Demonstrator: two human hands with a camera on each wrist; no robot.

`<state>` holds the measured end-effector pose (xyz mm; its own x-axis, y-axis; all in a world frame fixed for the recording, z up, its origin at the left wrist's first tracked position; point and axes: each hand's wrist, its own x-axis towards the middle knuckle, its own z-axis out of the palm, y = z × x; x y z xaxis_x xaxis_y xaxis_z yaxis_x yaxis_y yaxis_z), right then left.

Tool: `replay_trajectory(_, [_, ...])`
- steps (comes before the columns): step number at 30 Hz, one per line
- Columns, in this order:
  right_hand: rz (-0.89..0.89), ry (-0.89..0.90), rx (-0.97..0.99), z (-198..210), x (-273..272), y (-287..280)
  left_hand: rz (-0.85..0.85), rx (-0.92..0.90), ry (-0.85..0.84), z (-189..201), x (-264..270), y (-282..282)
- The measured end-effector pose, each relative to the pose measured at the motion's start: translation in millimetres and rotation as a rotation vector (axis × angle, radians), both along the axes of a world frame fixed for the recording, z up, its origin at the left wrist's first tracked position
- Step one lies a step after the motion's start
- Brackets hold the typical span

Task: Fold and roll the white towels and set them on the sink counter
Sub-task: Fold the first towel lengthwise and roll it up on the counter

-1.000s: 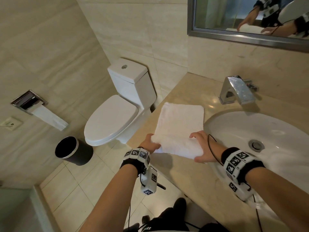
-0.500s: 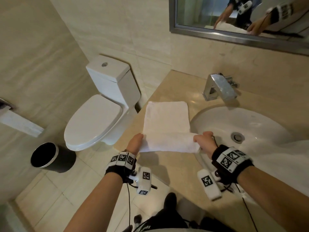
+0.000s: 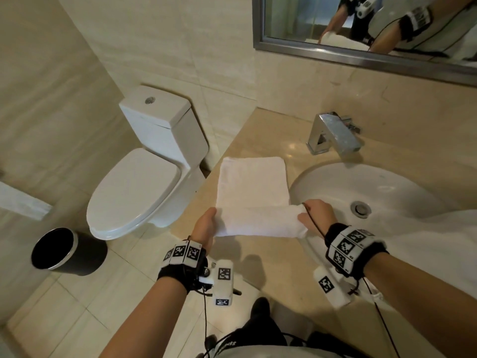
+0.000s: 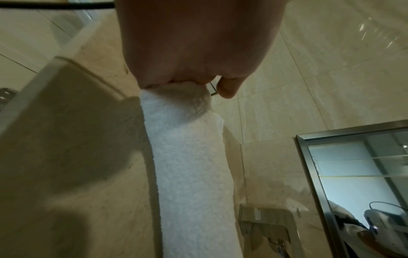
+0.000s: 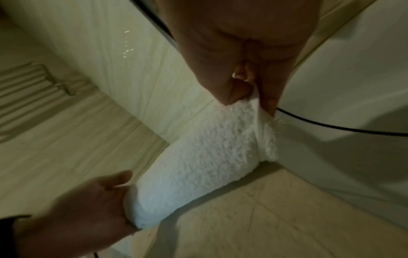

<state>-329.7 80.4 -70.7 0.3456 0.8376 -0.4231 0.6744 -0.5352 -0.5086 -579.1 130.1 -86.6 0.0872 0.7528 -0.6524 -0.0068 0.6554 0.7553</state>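
While its fingers curl over the left end of the roll, the left hand (image 3: 205, 227) grips the white terry towel (image 3: 254, 192) at the counter's front edge, and the left wrist view shows the knuckles closed on the cloth with the thumb tip just beside it. At the other end the right hand (image 3: 316, 215) pinches the towel's corner between thumb and fingers (image 5: 229, 94), right beside the rim of the white oval basin (image 3: 387, 192). Between the two hands the near part of the towel is turned over into a loose roll, while the far part lies flat on the polished beige stone sink counter (image 3: 271, 257), left of the basin. Behind the basin stands the angular chrome faucet (image 3: 334, 134), and above it hangs the steel-framed wall mirror (image 3: 361, 58). Left of the basin, past the counter's end, sits the white toilet (image 3: 144, 177) with its lid down, and farther left again a round black waste bin (image 3: 67, 251) stands on the tiled floor.
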Motion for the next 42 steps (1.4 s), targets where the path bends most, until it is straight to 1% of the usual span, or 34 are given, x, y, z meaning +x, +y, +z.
replay_trajectory(2, [0.018,0.094,0.046,0.1,1.9,-4.2,0.028,0.010,-0.017,1.8,-1.3,1.4])
replay_trajectory(4, [0.040,0.209,0.021,-1.4,1.9,-10.3,0.072,0.020,-0.029,0.2,-5.1,2.5])
replay_trajectory(5, [0.042,0.248,0.002,-3.1,2.5,-12.5,0.054,0.025,-0.008,0.9,-6.2,2.4])
replay_trajectory(6, [0.040,0.281,-0.014,-3.3,2.7,-14.7,0.015,0.040,0.035,0.1,-5.9,2.5])
replay_trajectory(8, [-0.028,0.330,-0.025,-5.9,3.5,-15.0,-0.089,0.067,0.197,-0.4,-4.4,3.4])
replay_trajectory(9, [-0.063,0.339,-0.016,-6.1,2.7,-15.1,-0.123,0.075,0.281,0.5,-3.1,3.5])
replay_trajectory(11, [-0.072,0.275,0.013,-8.7,0.1,-15.1,-0.185,0.082,0.393,0.2,-2.6,2.5])
replay_trajectory(13, [-0.025,0.184,0.071,-10.4,-1.5,-17.0,-0.285,0.143,0.447,-1.3,-7.9,-0.3])
replay_trajectory(14, [-0.019,0.152,0.092,-10.4,-1.5,-17.6,-0.349,0.190,0.457,-3.4,-12.9,-3.5])
replay_trajectory(15, [-0.047,0.158,0.090,-9.3,-0.6,-18.6,-0.415,0.221,0.453,-4.2,-17.6,-6.8])
replay_trajectory(16, [-0.079,0.199,0.089,-8.0,0.5,-20.0,-0.463,0.252,0.437,-6.8,-22.5,-9.3])
replay_trajectory(17, [-0.102,0.279,0.084,-6.7,1.9,-22.0,-0.508,0.259,0.440,-10.5,-27.2,-10.7])
replay_trajectory(19, [-0.128,0.516,0.091,-1.4,2.9,-26.2,-0.576,0.277,0.479,-12.4,-32.3,-11.5])
replay_trajectory(21, [-0.233,0.785,0.112,4.2,0.0,-28.1,-0.633,0.293,0.581,-11.0,-33.6,-12.2])
replay_trajectory(22, [-0.283,0.850,0.133,5.8,-1.2,-27.5,-0.650,0.304,0.621,-9.9,-33.5,-12.5])
replay_trajectory(23, [-0.302,0.856,0.155,6.5,-2.7,-25.7,-0.663,0.302,0.660,-9.0,-32.7,-12.7])
replay_trajectory(24, [-0.282,0.815,0.182,6.6,-4.0,-23.7,-0.671,0.301,0.694,-9.5,-32.2,-13.3])
replay_trajectory(25, [-0.219,0.733,0.207,6.4,-4.7,-22.3,-0.686,0.296,0.726,-9.3,-31.2,-14.4])
replay_trajectory(26, [-0.106,0.624,0.213,6.0,-4.8,-21.2,-0.706,0.300,0.760,-9.6,-30.6,-15.2])
replay_trajectory(27, [0.067,0.480,0.183,5.5,-4.0,-23.1,-0.725,0.294,0.780,-10.5,-30.6,-16.9])
replay_trajectory(29, [0.426,0.182,0.036,2.4,-2.1,-27.5,-0.736,0.301,0.800,-11.3,-31.9,-18.4])
replay_trajectory(30, [0.543,0.066,-0.043,2.5,-3.4,-30.2,-0.728,0.308,0.802,-12.0,-33.1,-19.1])
replay_trajectory(32, [0.687,-0.113,-0.110,0.9,-9.2,-35.5,-0.703,0.321,0.785,-13.4,-35.4,-21.7])
replay_trajectory(34, [0.786,-0.249,-0.076,0.8,-15.0,-37.9,-0.684,0.338,0.780,-14.3,-37.0,-24.5])
replay_trajectory(36, [0.848,-0.316,-0.052,0.0,-16.6,-37.6,-0.660,0.355,0.782,-15.9,-39.8,-27.9])
replay_trajectory(38, [0.910,-0.340,-0.045,-0.9,-16.4,-35.4,-0.658,0.376,0.798,-17.1,-43.9,-30.2])
replay_trajectory(40, [0.953,-0.331,-0.054,0.3,-17.3,-33.0,-0.655,0.400,0.798,-18.6,-46.8,-32.3])
replay_trajectory(42, [0.945,-0.296,-0.050,2.4,-17.4,-28.6,-0.647,0.417,0.769,-17.6,-46.5,-32.9])
